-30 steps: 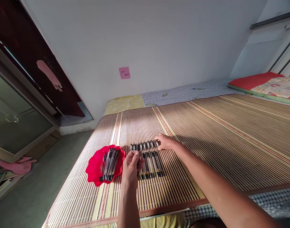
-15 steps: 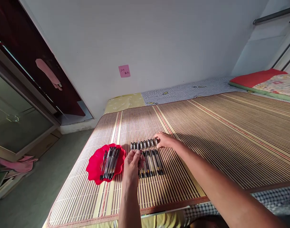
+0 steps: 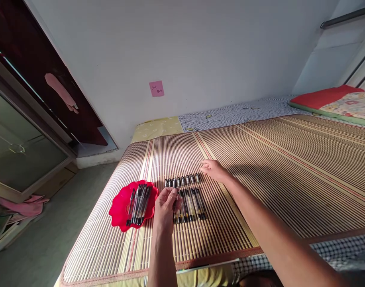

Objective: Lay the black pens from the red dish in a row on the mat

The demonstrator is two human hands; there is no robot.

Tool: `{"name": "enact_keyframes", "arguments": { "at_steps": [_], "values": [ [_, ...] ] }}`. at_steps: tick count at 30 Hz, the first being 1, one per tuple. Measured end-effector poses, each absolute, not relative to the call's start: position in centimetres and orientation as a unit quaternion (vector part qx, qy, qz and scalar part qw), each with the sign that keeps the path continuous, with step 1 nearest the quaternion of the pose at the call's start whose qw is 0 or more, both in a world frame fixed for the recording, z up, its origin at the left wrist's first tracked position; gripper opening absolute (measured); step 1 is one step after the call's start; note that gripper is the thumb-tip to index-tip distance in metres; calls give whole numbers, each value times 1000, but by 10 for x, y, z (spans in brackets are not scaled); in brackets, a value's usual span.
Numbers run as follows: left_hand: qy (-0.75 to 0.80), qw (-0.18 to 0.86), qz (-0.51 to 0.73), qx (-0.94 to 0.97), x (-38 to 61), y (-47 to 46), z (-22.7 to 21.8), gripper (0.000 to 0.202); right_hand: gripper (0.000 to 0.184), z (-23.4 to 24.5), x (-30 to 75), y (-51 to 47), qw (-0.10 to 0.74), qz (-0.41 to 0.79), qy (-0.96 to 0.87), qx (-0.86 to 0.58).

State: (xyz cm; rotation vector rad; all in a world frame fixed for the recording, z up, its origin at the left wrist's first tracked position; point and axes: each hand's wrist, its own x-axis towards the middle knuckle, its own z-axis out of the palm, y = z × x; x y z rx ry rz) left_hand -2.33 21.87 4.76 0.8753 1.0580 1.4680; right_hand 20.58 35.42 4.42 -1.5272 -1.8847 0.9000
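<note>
On a striped bamboo mat (image 3: 260,175) lies a row of several uncapped pens (image 3: 192,204), with a row of black pen caps (image 3: 182,181) just beyond them. My left hand (image 3: 165,205) is closed on a pen at the left end of the pen row. My right hand (image 3: 212,169) hovers just right of the cap row, fingers loosely apart and holding nothing. A red scalloped plate (image 3: 119,207) with several more capped pens (image 3: 138,203) sits left of my left hand.
The mat covers a bed against a white wall with a pink sticky note (image 3: 156,88). A red and patterned pillow (image 3: 338,101) lies at the far right. The bed edge and bare floor (image 3: 48,235) are on the left, beside a dark wardrobe.
My right hand has lifted off the right end of the cap row and drawn slightly up and right. My left hand has stayed on its pen.
</note>
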Motion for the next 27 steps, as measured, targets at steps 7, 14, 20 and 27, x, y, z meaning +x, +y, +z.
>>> {"name": "enact_keyframes", "arguments": {
  "at_steps": [7,14,20,27],
  "values": [
    [435,518,625,390,-7,217,56,44,30,72,188,270,528,515,-556,-384],
    [459,451,636,426,11,213,50,34,38,77,153,246,539,536,-542,-359],
    [525,372,608,464,22,206,55,25,34,75,151,250,575,498,-534,-369],
    [463,457,543,531,25,204,65,40,33,72,159,253,569,498,-549,-356]
  ]
}}
